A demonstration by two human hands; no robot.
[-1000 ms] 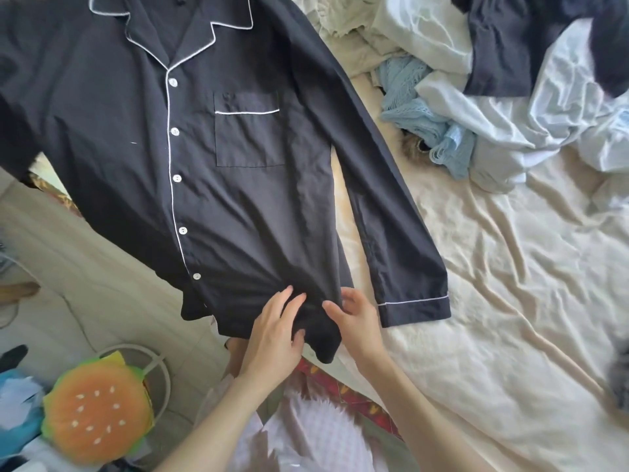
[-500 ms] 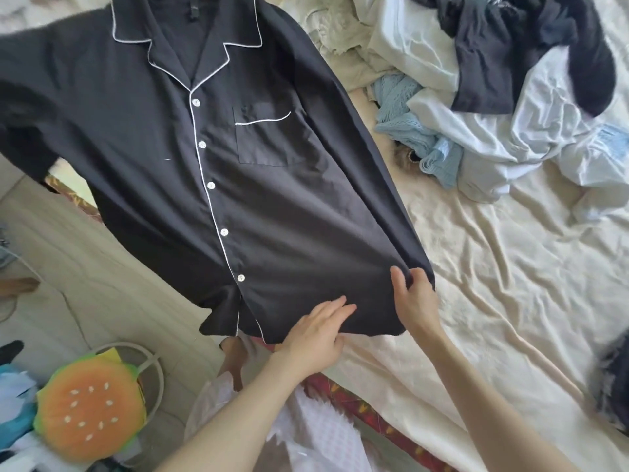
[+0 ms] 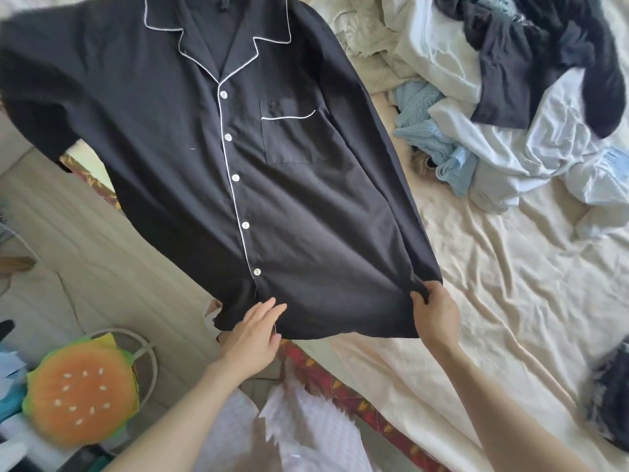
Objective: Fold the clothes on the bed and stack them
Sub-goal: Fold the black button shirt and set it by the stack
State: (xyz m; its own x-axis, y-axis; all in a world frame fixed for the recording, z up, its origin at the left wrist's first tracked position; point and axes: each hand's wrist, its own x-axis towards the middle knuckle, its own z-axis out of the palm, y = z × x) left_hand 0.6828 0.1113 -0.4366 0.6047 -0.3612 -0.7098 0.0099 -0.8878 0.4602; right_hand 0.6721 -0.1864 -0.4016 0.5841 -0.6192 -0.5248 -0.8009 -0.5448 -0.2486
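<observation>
Head view. A black pyjama shirt [image 3: 211, 158] with white piping lies spread front-up, buttoned, across the near corner of the bed [image 3: 510, 318], its left part overhanging the floor [image 3: 85, 260]. The long axis runs from the collar, far from both hands, down to the hem at the hands, tilted slightly so that the hem sits to the right of the collar.

Right hand [image 3: 434, 313]: the grip is a pinch, thumb and curled fingers closed on the shirt's lower right hem corner. Left hand [image 3: 253, 335]: fingers straight and together, lying flat on the hem just below the lowest button; the grip is spread, not closed on the cloth. The hem is stretched between the two hands.

Beyond and to the right of the right-hand grip: a heap of unfolded clothes [image 3: 510, 107], white, pale blue and dark pieces tangled together, well apart from the shirt's hem but close beside its right sleeve. Further right of that grip, at the frame edge, a dark garment [image 3: 612, 396] on the cream sheet. Left of and nearer than the left-hand grip: a burger-shaped cushion [image 3: 81, 393] on a round stool, off the bed.
</observation>
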